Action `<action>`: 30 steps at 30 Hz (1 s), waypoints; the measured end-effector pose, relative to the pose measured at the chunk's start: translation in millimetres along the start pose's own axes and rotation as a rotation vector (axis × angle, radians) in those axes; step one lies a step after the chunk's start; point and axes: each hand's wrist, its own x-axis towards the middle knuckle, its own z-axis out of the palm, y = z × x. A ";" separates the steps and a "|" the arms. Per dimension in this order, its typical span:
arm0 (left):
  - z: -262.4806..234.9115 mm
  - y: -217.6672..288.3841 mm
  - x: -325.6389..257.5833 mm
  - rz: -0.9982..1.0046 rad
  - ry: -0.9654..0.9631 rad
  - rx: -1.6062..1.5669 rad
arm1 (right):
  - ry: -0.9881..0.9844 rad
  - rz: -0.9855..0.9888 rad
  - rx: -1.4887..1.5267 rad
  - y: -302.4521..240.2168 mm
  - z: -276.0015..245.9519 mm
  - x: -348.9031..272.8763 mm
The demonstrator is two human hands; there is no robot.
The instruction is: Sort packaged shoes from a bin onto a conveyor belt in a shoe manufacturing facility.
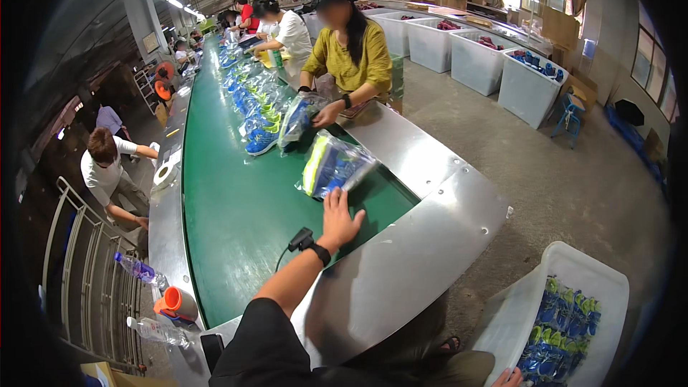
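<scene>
My left hand reaches over the green conveyor belt, fingers stretched out. Its fingertips are at the near edge of a clear plastic bag of shoes, blue with a yellow-green stripe; whether they touch is hard to tell. A black strap and a small dark device with a cable sit on that wrist. Only a few fingers of my right hand show at the lower edge, beside a white bin holding several blue and green bagged shoes. What that hand grips, if anything, is hidden.
Across the metal table edge, a person in a yellow top handles another bagged shoe. A row of bagged blue shoes runs up the belt. Bottles and an orange cup stand left; white bins line the right.
</scene>
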 end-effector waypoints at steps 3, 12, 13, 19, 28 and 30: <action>-2.6 17.6 -17.1 -0.381 -0.158 -0.588 | 0.003 -0.006 -0.029 10.0 2.0 1.2; 9.6 39.7 -13.6 -1.015 -0.001 -1.856 | -0.068 0.061 -0.031 10.1 -3.6 -8.8; 12.8 43.1 -14.1 -1.072 0.062 -1.875 | -0.057 0.044 -0.037 11.6 -3.9 -8.7; -19.4 41.8 -22.0 -0.933 -0.200 -2.205 | 0.079 -0.023 0.126 77.8 49.6 -1.6; -81.2 150.5 -84.9 -1.052 -0.847 -2.252 | 0.176 0.003 0.263 55.3 18.0 6.0; -90.6 178.5 -101.4 -0.980 -0.963 -2.101 | 0.209 -0.004 0.362 27.0 1.8 11.0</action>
